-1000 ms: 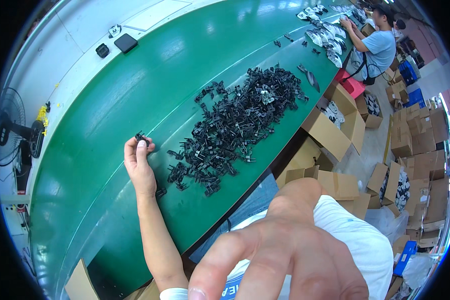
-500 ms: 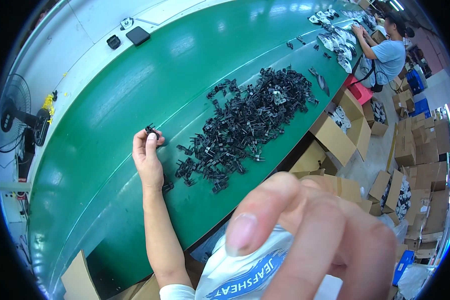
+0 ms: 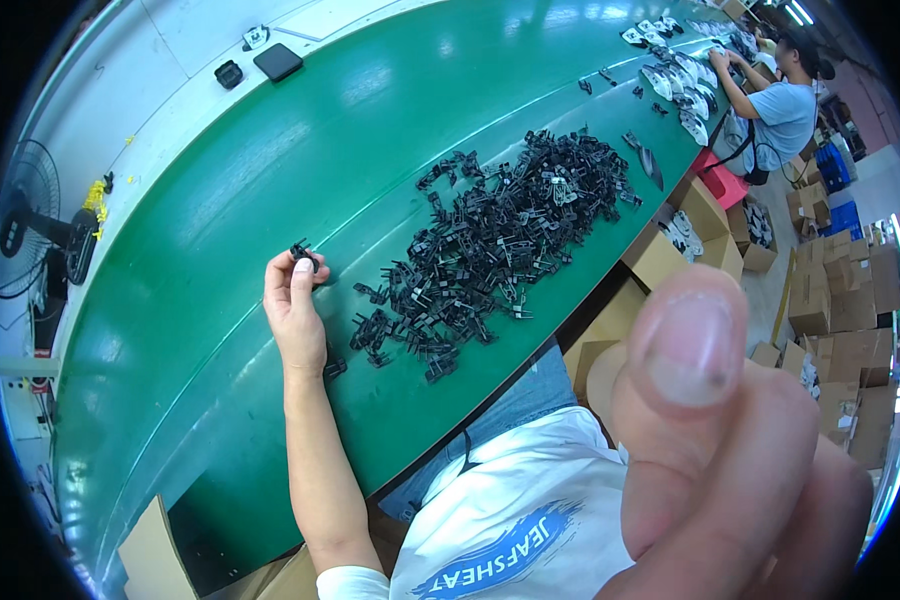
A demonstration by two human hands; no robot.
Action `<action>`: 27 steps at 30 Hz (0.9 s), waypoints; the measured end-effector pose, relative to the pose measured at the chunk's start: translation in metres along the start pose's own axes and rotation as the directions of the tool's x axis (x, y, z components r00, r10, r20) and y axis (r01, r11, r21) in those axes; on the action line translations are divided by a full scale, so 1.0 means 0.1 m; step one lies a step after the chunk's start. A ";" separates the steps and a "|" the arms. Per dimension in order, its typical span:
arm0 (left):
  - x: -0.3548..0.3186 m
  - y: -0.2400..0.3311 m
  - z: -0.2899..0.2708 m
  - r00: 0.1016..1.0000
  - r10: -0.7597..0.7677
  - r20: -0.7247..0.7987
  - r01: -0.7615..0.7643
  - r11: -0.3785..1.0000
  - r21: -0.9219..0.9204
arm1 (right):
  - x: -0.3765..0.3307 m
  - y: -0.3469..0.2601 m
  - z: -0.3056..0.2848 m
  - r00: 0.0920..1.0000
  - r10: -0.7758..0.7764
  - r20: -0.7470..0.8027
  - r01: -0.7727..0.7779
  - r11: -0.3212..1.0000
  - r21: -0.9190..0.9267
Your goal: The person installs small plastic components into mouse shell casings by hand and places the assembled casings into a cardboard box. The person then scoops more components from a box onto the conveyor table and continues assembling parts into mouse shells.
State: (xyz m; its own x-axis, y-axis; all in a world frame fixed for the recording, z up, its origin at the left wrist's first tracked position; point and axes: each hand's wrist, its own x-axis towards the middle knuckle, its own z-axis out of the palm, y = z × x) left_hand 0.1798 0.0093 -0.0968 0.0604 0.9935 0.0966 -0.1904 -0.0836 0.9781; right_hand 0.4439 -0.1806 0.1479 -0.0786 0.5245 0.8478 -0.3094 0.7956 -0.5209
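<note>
1 small black part (image 3: 301, 251) is pinched between thumb and fingers of the left hand (image 3: 295, 315), left of the heap of black parts (image 3: 510, 235) on the green bench (image 3: 220, 230); nearer the camera than the heap, the right hand (image 3: 740, 450) curls loosely, contents impossible to tell

The right hand (image 3: 730, 480) is now farther right, its thumb (image 3: 692, 345) raised and fingers (image 3: 760, 465) curled rather than spread downward, baring more of the white shirt (image 3: 570, 460).

Head-mounted fisheye view looks down across the green table (image 3: 220, 220) — right hand (image 3: 740, 450) at very close range, left hand (image 3: 295, 315) farther off.
</note>
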 end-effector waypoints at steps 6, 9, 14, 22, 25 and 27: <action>-0.03 -0.06 -0.13 0.999 0.001 -0.035 -0.002 1.000 -0.020 | -0.07 -0.02 0.23 0.999 0.004 0.045 0.001 0.995 -0.104; -0.05 -0.08 -0.17 0.999 0.002 -0.041 -0.004 0.999 -0.046 | -0.02 0.17 0.12 0.998 -0.011 0.066 0.020 0.991 -0.132; -0.01 -0.02 -0.04 1.000 0.018 -0.010 -0.018 0.999 -0.031 | 0.31 0.36 0.17 0.994 -0.016 0.110 0.048 0.954 -0.297; -0.01 -0.07 -0.05 1.000 0.016 -0.001 -0.016 0.998 -0.057 | 0.09 0.31 0.26 0.992 -0.021 0.123 0.066 0.926 -0.372; -0.03 -0.04 -0.04 1.000 0.015 -0.006 -0.015 0.999 -0.051 | 0.26 0.37 0.01 0.989 -0.009 0.146 0.071 0.903 -0.423; -0.02 -0.03 -0.02 1.000 0.007 -0.004 -0.007 0.999 -0.033 | 0.27 0.30 -0.06 0.989 -0.002 0.148 0.071 0.884 -0.462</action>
State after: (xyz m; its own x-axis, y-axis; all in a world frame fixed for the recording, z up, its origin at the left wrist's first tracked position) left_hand 0.1784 0.0078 -0.1002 0.0554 0.9932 0.1029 -0.2227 -0.0881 0.9709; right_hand 0.4378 -0.1406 0.1549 -0.2175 0.4724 0.8541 0.1582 0.8806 -0.4468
